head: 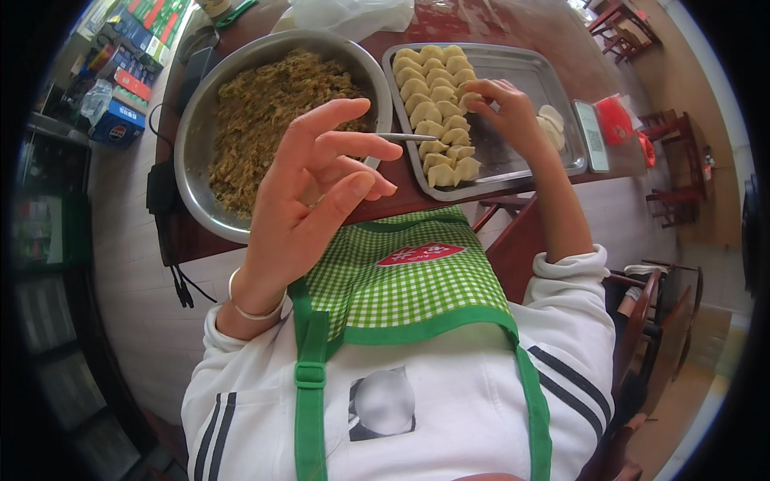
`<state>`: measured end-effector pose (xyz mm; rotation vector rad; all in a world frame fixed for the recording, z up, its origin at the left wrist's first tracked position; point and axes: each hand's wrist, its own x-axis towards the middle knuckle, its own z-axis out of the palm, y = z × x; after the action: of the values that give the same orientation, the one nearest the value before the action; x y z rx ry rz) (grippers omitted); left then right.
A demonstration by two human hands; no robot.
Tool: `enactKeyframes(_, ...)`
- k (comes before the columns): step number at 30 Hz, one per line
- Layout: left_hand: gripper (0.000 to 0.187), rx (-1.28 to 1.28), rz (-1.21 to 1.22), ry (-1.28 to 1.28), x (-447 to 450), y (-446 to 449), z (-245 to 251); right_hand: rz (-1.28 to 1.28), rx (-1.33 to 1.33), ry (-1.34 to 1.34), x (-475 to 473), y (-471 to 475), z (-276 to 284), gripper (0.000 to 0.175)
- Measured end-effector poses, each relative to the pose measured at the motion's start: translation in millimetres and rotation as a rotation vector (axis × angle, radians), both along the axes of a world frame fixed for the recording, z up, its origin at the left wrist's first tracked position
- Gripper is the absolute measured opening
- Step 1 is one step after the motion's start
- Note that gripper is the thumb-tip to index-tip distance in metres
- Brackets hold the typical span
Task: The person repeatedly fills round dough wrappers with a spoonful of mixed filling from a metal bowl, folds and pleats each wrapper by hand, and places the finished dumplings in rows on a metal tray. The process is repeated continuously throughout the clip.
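My left hand (319, 162) is raised over the right side of a large metal bowl (186, 162) of minced filling (264, 126), its fingers loosely curled. A thin metal utensil handle (412, 137) sticks out between its fingers; the utensil's other end is hidden behind the hand. My right hand (502, 111) reaches over a metal tray (511, 66) and pinches a dumpling (471, 101) at the edge of the rows. Folded dumplings (428, 112) fill the tray's left part in close rows. Several round dough wrappers (550, 127) lie at the tray's right side.
A phone-like panel (591, 137) bearing a printed code and a red packet (613, 120) lie right of the tray. Clear plastic bags (355, 15) lie behind the bowl. A black power adapter (161, 187) with cables hangs at the left table edge. Wooden chairs (680, 150) stand at right.
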<state>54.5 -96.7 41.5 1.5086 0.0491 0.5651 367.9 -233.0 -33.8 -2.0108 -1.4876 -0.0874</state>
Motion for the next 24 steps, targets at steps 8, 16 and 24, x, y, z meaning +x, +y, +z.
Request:
enactKeyframes(8, 0.047, 0.037, 0.03, 0.039, -2, 0, 3, -0.359, -0.054, 0.082, 49, -54, 27, 0.021)
enactKeyframes(16, 0.044, 0.023, -0.018, 0.035, 2, -1, 1, -0.509, -0.308, 0.174, 91, -105, 11, 0.028)
enactKeyframes(24, 0.041, 0.024, -0.024, 0.071, 0, -1, 1, -0.574, -0.093, 0.021, 86, -99, 9, 0.027)
